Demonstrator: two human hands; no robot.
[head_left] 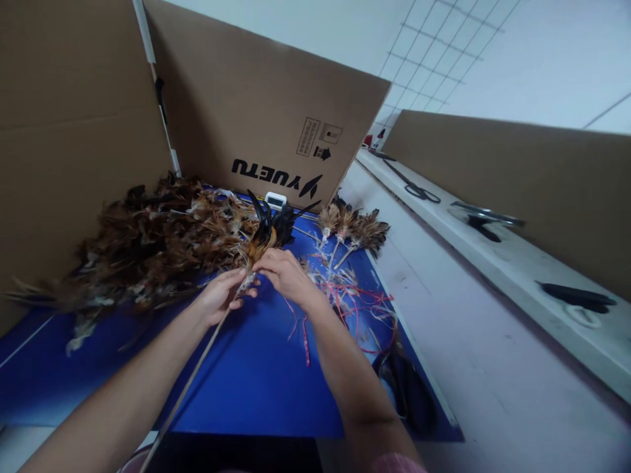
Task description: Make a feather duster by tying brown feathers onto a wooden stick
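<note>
Both forearms reach in from the lower edge of the view, and the 2 hands meet above the blue-topped counter [256,387]. The left hand [223,299] is turned partly palm up, its thumb and fingers gripping a thin stick [196,368] near its upper end. The right hand [283,272] bends inward from the other side, its thumb and index finger pinched together at the base of a feather tuft [263,238]; whether a strand runs between them is too small to tell.

The tuft, black and orange-brown, sits at the stick's upper end, just beyond the fingers of both hands. The stick slants down past the left forearm and over the counter's near edge.

Left of the hands spreads a large pile of brown feathers [167,240]. On the right lie at least 3 smaller feather bundles [348,231], with pink strings [365,293] nearer the person. Cardboard panels [256,92] wall the counter's far and left sides, 1 printed "YUETU"; a small white device [275,200] stands before it.
</note>
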